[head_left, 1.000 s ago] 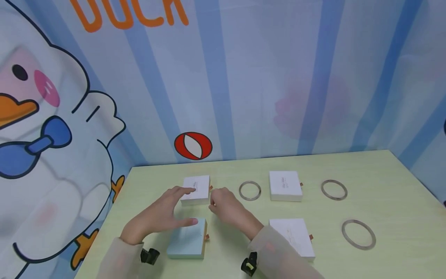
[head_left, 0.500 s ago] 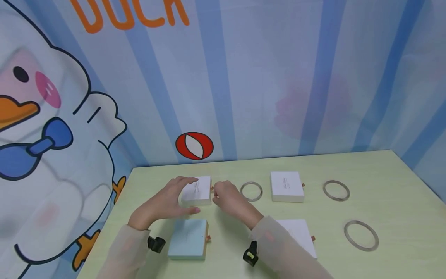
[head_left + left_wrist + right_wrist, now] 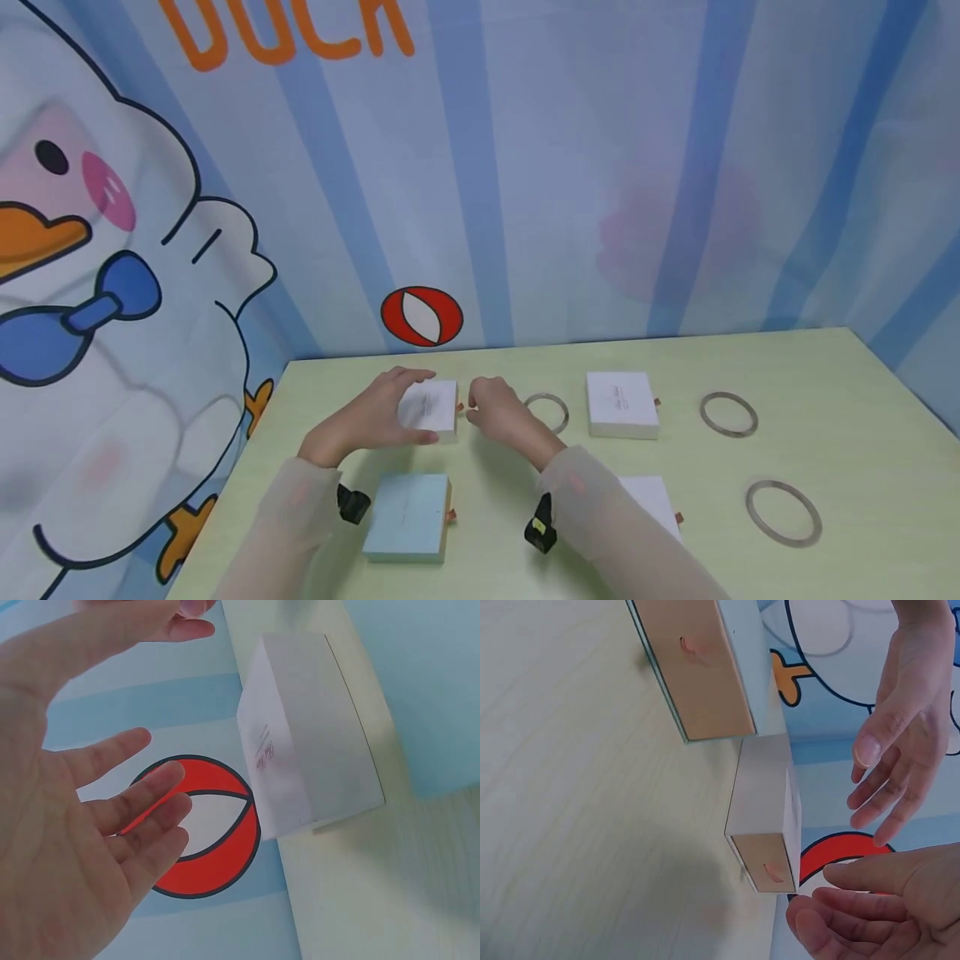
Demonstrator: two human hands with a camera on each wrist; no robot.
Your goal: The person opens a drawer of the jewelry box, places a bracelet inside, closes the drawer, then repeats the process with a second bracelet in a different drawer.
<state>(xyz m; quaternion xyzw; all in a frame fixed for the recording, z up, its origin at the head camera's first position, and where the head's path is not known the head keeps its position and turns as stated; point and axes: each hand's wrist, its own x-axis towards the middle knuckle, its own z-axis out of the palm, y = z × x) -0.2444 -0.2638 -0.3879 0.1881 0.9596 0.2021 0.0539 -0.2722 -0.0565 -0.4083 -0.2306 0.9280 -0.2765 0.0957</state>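
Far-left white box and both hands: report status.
Left hand near white box, holding nothing. Right hand curled by orange tab, gripping nothing. Box closed; no object seen blocking tab.

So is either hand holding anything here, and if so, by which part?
Nothing is held. The left hand is open, apart from the leftmost white box; the right hand is curled just short of that box's orange tab.

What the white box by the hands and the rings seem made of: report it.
White box: probably cardboard, matte; flat faces, crisp edges, no glare. Rings: perhaps metal or plastic, gray; too small to settle material or finish.
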